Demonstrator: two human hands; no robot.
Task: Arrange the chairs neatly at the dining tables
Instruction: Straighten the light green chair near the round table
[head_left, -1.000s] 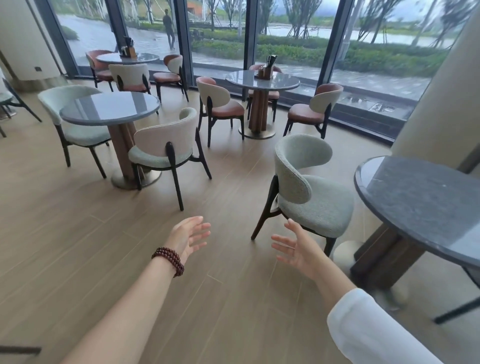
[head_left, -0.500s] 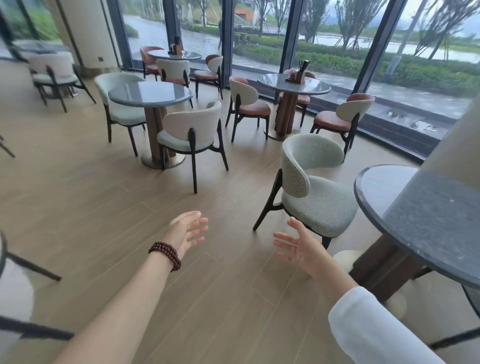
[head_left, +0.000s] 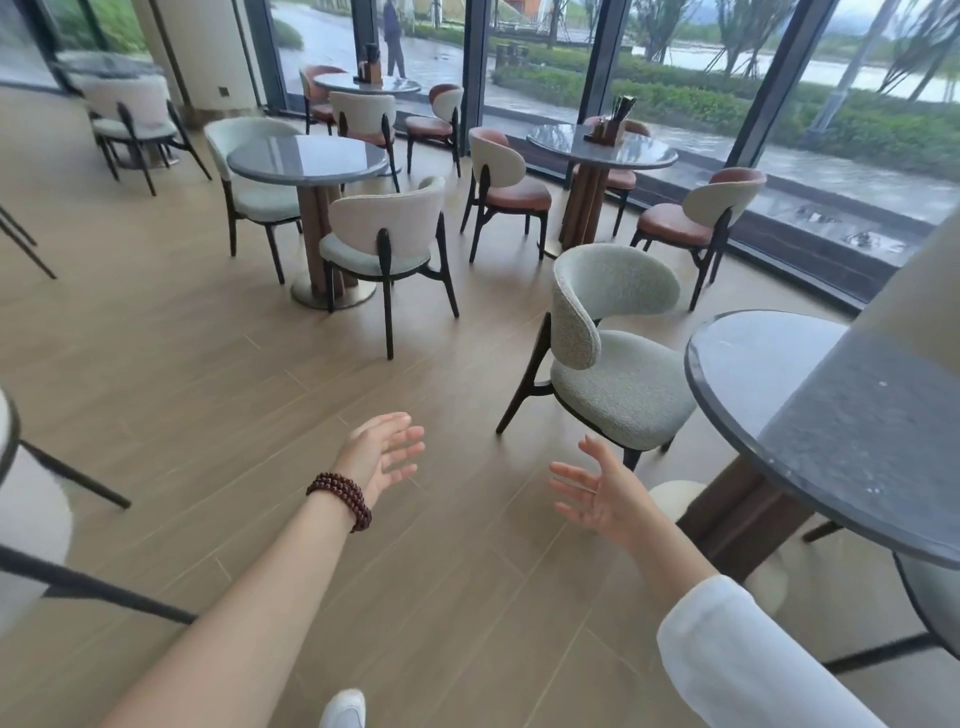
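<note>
A pale green upholstered chair (head_left: 613, 358) with dark wooden legs stands on the floor just left of a round dark stone table (head_left: 831, 415), its seat turned toward that table. My left hand (head_left: 382, 449), with a bead bracelet at the wrist, hovers open above the floor, left of the chair. Open and empty too, my right hand (head_left: 597, 491) is held out just in front of the chair's near legs, not touching it. Another pale chair (head_left: 387, 236) faces a second round table (head_left: 306, 158) farther back.
Brown-seated chairs (head_left: 506, 182) ring a window table (head_left: 602, 145) holding a utensil holder. A wide column (head_left: 924, 291) rises at right. Dark chair legs (head_left: 78, 587) cross the left foreground. Glass walls run along the back. Open wooden floor lies between the tables.
The view has swung left and moved closer, so the green chair and near table appear larger. Both hands stay open and outstretched, touching nothing.
</note>
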